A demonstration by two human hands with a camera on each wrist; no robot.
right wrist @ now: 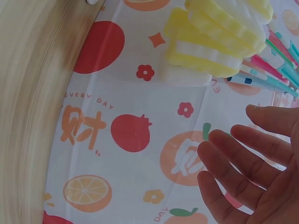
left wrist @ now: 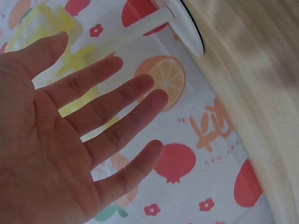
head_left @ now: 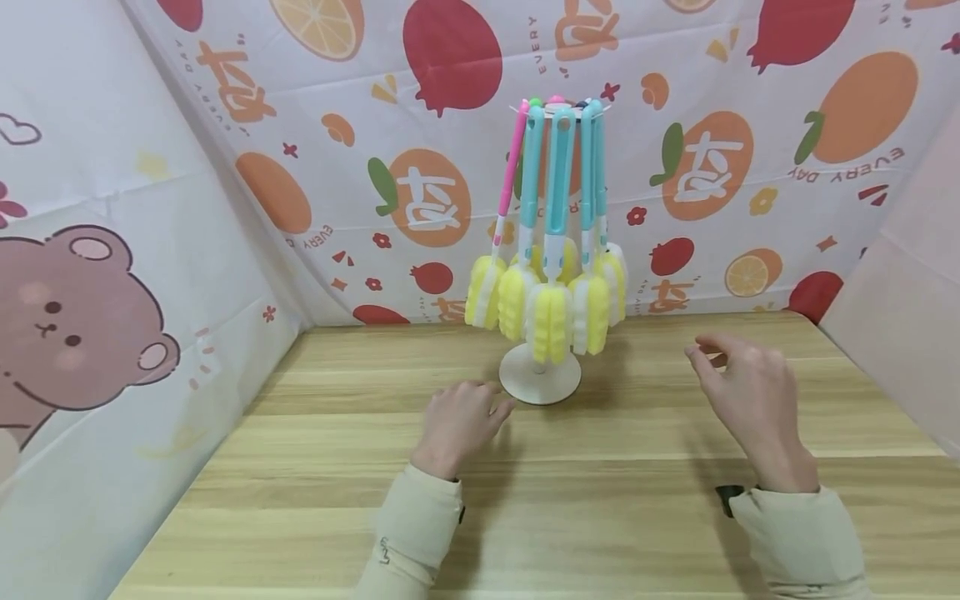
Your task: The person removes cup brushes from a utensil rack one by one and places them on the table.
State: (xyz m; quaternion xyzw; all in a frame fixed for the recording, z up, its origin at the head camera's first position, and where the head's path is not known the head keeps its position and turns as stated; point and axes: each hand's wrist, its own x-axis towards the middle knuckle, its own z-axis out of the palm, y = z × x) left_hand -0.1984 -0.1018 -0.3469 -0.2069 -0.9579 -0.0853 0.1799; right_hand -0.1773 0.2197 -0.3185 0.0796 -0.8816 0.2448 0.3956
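Observation:
Several sponge brushes with yellow-and-white heads hang heads-down from a white stand. Most handles are turquoise; one at the left is pink. The stand's round white base rests on the table. My left hand is low over the table just left of the base, its fingers spread and holding nothing in the left wrist view. Off to the right of the brushes is my right hand, fingers loosely bent and apart from everything. In the right wrist view the sponge heads appear beyond the fingers.
The wood-grain table extends beneath both hands. Behind the stand hangs a fruit-printed white cloth. A white side cloth with a bear print borders the left, and a pale panel borders the right.

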